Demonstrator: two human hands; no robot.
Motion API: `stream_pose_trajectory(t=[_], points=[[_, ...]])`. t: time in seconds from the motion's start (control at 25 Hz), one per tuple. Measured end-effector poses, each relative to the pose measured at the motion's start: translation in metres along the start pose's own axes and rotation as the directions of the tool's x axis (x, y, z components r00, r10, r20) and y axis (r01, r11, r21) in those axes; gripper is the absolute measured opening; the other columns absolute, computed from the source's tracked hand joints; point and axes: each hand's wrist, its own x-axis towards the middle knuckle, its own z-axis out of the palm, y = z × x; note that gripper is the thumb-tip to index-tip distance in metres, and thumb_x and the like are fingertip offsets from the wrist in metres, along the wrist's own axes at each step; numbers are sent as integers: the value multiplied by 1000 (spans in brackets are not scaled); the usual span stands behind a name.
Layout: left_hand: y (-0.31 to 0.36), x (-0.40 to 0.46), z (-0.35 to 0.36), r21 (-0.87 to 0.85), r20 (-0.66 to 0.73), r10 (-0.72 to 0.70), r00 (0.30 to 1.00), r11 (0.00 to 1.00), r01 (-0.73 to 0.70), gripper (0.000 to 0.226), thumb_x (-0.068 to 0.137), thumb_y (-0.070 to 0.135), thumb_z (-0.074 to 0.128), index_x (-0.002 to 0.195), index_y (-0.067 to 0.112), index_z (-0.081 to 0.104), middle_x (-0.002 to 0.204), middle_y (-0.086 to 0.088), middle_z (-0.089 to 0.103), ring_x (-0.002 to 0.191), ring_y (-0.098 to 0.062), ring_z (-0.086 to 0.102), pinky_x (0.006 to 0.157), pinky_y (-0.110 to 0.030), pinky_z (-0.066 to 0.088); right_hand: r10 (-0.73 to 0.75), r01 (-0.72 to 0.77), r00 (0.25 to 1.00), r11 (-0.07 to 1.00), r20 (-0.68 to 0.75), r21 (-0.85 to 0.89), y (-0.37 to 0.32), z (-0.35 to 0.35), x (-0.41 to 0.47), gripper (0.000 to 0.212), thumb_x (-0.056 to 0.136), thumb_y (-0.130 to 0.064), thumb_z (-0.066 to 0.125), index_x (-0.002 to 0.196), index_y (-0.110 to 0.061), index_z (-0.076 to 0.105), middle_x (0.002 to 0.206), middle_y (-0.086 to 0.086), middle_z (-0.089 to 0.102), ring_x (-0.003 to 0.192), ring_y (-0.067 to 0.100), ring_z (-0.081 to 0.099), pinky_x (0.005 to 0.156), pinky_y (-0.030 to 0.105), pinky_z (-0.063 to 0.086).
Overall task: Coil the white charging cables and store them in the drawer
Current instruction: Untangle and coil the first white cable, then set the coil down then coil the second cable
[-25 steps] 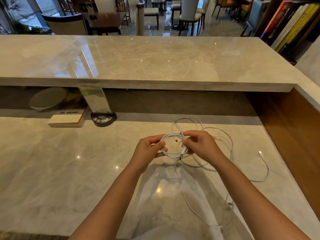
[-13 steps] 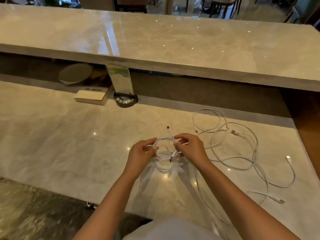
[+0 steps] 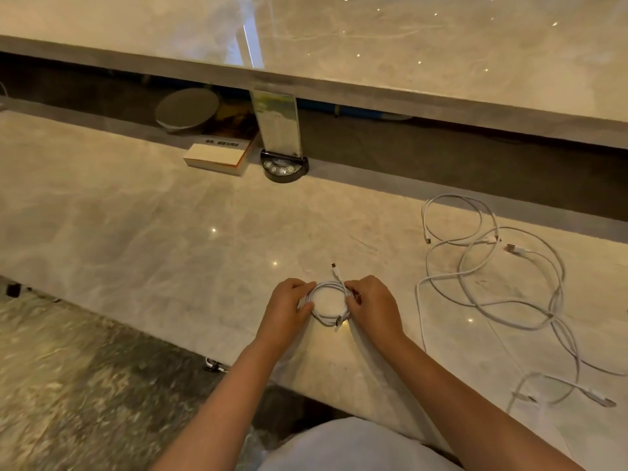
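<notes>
Head view, biggest first: marble surface [image 3: 153,232] fills most of the frame, with a raised counter ledge [image 3: 407,45] across the far side. Loose white cables [image 3: 492,266] sprawl in a tangle on the surface to my right, well apart from my hands, several plugs showing. Under the ledge sit a round disc [image 3: 187,108], a boxed item [image 3: 217,158] and a card stand on a dark button base [image 3: 283,164]. My left hand [image 3: 283,317] grips the left side of a small coiled cable [image 3: 328,305], fingers curled round its loops; my right hand [image 3: 373,309] pinches the right side where the strands bunch. Coil is held just above or on the surface near the front edge, can't tell which. One plug end [image 3: 334,266] sticks up past the coil, another pokes out at the bottom.

Step, my read: the first cable's coil is done or nearly so, stray ends need tucking. Next move calls for keeping the loops pinched so they don't spring open, then finding the drawer, which is not in view. The tangle on the right is not yet coiled.
</notes>
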Motion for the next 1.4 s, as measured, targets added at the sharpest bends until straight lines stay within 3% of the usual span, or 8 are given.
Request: stream_pose_trajectory(t=[0.24,0.44,0.6,0.76,1.0,1.2,1.32,1.4], points=[[-11,-4,3,246,53,178,983,951,-186,44,92,18,52,135,12,47,122,-9,55,109,-23,49,87,-24,40,-321,271,945,871,-58,-410,8,6,-7,29,63,-6,80,91,-6,70,72,8,64,63,28,58,50,27,39],[7,0,-3,275,-55,222,974,941,-199,42,89,15,54,131,7,51,123,-14,57,111,-28,53,89,-33,45,-271,220,958,903,-91,-370,9,-7,-19,25,73,-12,70,98,-9,68,84,7,66,74,27,61,61,32,46],[56,11,11,249,-69,411,909,889,-384,34,85,14,55,117,6,62,111,-15,64,100,-31,61,84,-36,48,-147,82,970,948,-194,-308,37,-44,-42,27,75,-11,70,102,-10,67,95,9,66,87,29,62,73,39,49],[108,11,63,211,188,626,756,726,-654,36,81,30,51,108,12,66,104,-13,67,91,-30,65,77,-37,52,64,-154,956,939,-286,-306,90,-93,-91,24,78,-17,61,100,-14,69,98,9,67,91,30,61,77,41,48],[134,-36,135,-18,585,743,324,412,-911,41,72,43,61,101,15,66,101,-8,65,90,-25,60,85,-34,46,87,-114,987,970,-136,-212,147,-126,-184,38,81,-23,40,106,-16,68,106,3,66,104,12,46,90,18,35],[133,-32,150,-56,569,771,287,385,-921,19,81,23,52,70,13,63,70,-3,61,62,-20,58,47,-27,47,121,-129,986,990,-113,-64,161,-120,-196,42,90,-45,43,110,-16,66,109,2,62,105,9,49,90,17,39],[140,-29,143,-96,603,740,297,437,-894,22,83,32,52,82,14,65,79,-2,63,67,-17,58,51,-26,49,119,-125,986,991,-117,-42,170,-121,-194,40,88,-43,48,113,-18,66,108,-2,62,104,5,50,86,18,45],[143,-34,145,-72,629,738,244,368,-927,25,77,39,55,84,17,64,83,1,63,69,-15,57,53,-22,46,109,-114,990,992,-92,-52,172,-126,-191,39,85,-40,49,112,-17,66,106,-2,61,102,4,50,85,21,48]])
